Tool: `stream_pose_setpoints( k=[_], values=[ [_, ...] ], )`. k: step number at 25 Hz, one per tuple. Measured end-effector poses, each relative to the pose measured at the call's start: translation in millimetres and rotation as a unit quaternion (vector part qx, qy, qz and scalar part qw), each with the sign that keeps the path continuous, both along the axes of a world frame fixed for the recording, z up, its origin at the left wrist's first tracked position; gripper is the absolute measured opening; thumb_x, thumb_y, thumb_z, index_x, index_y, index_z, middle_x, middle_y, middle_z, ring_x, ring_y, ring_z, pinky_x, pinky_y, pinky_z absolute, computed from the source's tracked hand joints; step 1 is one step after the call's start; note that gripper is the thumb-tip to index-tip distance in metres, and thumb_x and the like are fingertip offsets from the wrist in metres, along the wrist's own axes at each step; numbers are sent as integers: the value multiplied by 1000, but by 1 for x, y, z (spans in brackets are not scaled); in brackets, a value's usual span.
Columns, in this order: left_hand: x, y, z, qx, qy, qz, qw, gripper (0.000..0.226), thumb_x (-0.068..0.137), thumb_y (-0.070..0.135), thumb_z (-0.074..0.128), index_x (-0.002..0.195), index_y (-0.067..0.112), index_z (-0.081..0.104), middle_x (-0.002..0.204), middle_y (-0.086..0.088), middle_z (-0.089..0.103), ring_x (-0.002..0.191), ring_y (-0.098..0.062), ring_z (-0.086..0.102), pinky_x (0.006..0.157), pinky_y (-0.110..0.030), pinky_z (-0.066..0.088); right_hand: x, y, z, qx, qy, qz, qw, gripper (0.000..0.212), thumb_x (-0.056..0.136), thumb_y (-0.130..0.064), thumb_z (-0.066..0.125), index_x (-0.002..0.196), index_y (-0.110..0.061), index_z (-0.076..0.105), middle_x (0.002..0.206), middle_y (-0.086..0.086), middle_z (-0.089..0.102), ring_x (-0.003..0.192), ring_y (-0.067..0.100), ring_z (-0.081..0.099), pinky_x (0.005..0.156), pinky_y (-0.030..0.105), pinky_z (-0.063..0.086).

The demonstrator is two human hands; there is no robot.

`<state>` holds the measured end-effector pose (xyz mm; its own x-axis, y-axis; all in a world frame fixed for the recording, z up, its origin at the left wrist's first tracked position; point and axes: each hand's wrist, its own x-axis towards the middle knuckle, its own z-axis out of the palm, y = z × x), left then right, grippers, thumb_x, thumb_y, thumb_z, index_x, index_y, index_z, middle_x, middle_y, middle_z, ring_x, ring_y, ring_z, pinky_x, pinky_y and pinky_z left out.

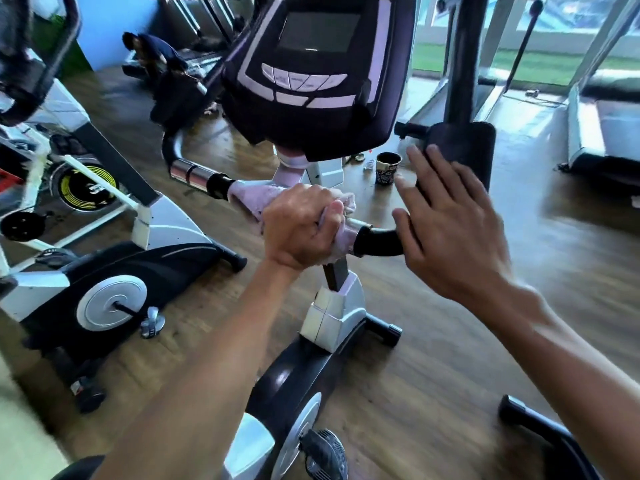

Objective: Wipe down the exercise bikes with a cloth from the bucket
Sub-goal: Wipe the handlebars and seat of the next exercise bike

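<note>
Far left: second exercise bike (114, 258) on the wood floor (433, 341), black-and-silver body, silver crank disc facing the camera, frame post slanting up toward the left. Behind it a machine with a yellow-ringed flywheel (85, 187).

Centre: the near exercise bike (332, 313), console (311, 64) up top with dark screen and pale buttons, tilted back toward the viewer. Its handlebar (197, 173) runs roughly left-right, long axis dropping slightly toward the right, chrome section at the left end, black grip at the right end.

Pale pink cloth (249, 197) is wrapped around the handlebar's middle, lying along the bar's axis, a loose corner sticking out on the right of the fist. Left hand (301, 226) is clenched around cloth and bar, fingers curled tight, knuckles up.

Right of that: right hand (450, 230) hovers just above the black grip end, fingers straight and spread, holding nothing; contact with the grip cannot be told.

Behind the right hand, a dark cup (388, 168) stands on the floor. Far right: a treadmill (606, 133) by the windows.
</note>
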<state>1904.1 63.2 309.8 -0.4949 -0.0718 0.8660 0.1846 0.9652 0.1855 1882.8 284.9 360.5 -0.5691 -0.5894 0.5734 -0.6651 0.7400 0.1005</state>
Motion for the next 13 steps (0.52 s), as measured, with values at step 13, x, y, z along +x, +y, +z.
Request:
stream_pose_setpoints(
  k=[13],
  values=[
    [9,1,4,-4,-52,63,997,38,93,37,43,83,15,72,75,-4,70,70,-27,61,61,-38,44,28,-19,-39,17,1,27,999,40,101,-18,42,134,2,53,139,14,57,152,28,28,127,50,-1]
  ],
)
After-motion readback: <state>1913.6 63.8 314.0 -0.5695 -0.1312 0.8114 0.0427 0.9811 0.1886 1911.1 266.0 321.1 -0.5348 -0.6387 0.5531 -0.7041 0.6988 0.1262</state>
